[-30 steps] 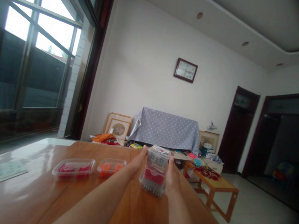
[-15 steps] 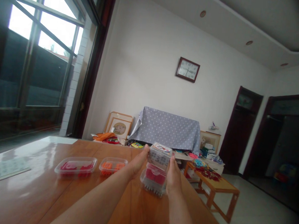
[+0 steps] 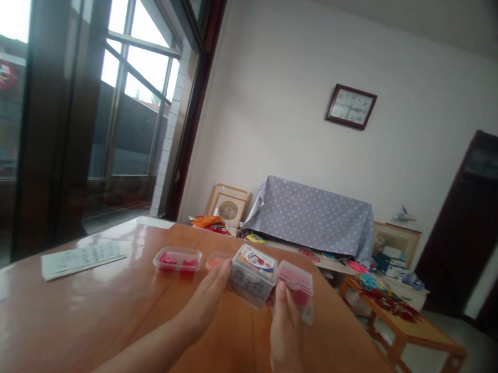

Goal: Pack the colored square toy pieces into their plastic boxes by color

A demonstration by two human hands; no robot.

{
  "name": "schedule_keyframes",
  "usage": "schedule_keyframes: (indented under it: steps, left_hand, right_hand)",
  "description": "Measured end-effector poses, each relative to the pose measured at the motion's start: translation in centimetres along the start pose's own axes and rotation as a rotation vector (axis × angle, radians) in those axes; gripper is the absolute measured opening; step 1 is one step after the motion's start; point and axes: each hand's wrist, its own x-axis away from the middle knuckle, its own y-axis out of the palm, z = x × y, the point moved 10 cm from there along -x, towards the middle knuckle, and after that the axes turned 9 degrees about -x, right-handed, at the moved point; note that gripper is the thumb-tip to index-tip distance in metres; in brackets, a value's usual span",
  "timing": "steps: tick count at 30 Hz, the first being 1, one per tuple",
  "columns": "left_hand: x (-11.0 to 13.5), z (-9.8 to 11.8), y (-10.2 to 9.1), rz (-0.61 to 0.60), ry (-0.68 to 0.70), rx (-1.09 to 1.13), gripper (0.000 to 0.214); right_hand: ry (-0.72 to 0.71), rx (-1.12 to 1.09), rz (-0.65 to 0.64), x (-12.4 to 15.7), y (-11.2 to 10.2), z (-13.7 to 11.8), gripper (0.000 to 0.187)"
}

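Note:
A clear plastic box with a picture label on its lid and dark pieces inside is between my hands. My left hand presses its left side, fingers stretched forward. My right hand closes on its right side, with part of the fingers hidden. Just beyond the right hand stands a pink-filled plastic box, resting on something clear that is partly covered. Left of the box, an open tub with orange pieces is half hidden by my left hand. Further left sits a clear tub with red pieces.
A printed pale sheet or booklet lies on the left of the glossy wooden table. Beyond the table are a cloth-covered object, framed pictures and a low wooden bench at the right.
The labelled box has come off the pink-filled box and moved left with both hands around it. My view has turned to the left.

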Motion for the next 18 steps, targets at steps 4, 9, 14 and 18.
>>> schedule_keyframes:
  steps: [4,9,14,18]
  left_hand:
    - [4.3,-2.4,-3.9,0.109,-0.101,-0.039,0.054]
    - [6.8,-5.2,-6.9,0.231,-0.149,-0.113,0.050]
    - [7.1,-7.2,-7.7,0.249,-0.184,-0.145,0.050]
    - [7.3,-8.4,-8.5,0.287,-0.239,-0.200,0.046]
  right_hand:
    - [0.129,0.056,-0.083,3.3,2.8,2.8,0.054]
    - [0.195,0.096,-0.195,5.5,5.5,4.7,0.050]
    - [0.245,0.116,-0.226,6.3,5.5,6.7,0.048]
    - [0.242,0.156,-0.225,6.3,4.7,7.6,0.046]
